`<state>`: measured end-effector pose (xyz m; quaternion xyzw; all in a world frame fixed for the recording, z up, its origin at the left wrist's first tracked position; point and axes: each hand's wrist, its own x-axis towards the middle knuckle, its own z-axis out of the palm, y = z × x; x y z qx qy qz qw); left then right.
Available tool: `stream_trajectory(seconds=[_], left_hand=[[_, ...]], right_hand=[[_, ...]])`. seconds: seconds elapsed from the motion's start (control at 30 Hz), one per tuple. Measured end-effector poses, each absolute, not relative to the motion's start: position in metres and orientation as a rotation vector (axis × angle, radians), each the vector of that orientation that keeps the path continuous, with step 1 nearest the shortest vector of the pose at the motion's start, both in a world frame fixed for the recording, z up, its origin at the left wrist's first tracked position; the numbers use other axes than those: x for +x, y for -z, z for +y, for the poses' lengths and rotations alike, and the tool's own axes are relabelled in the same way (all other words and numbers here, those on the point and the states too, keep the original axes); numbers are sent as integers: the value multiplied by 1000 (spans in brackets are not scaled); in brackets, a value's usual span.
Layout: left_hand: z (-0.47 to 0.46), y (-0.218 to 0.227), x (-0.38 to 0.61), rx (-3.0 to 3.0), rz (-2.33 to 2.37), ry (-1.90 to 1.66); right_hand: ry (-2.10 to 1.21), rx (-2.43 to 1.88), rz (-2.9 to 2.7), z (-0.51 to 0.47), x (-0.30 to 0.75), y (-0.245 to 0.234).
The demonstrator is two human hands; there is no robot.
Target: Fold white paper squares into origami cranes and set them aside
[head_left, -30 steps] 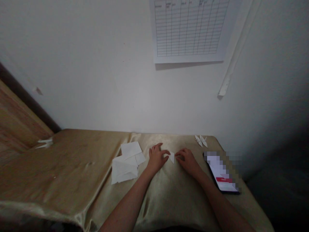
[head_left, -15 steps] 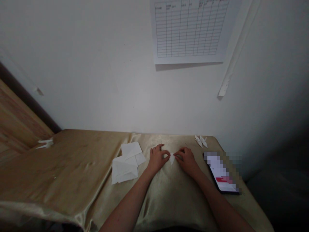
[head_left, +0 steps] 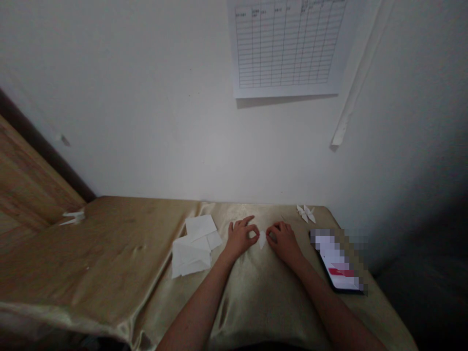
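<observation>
Fingers of the left hand [head_left: 241, 240] pinch one edge of a small folded paper [head_left: 262, 240], over gold cloth [head_left: 268, 292], between both hands; right hand [head_left: 285, 243] pinches the opposite edge. Further right I see folded paper shapes [head_left: 309, 214], then a lit phone [head_left: 331, 256].

One head-worn camera looks forward and down over the shiny gold cloth-covered tabletop [head_left: 106, 258] toward a flat white wall [head_left: 146, 107] filling most of the upper half; the bare left hand [head_left: 239, 240] and bare right hand [head_left: 283, 241] appear small, below centre.
</observation>
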<state>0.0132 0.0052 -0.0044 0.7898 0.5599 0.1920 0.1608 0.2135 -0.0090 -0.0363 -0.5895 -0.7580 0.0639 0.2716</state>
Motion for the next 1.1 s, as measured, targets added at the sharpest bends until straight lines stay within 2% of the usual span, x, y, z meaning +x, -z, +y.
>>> stream_trajectory(seconds=[0.47,1.1], left_hand=[[4,4,9,2247,1507,-423],[1,2,4,2235,1471,-432]], right_hand=[[-209,-1565,-2093,-16,214,34],[-189,-1563,-2113,-21,214,34]])
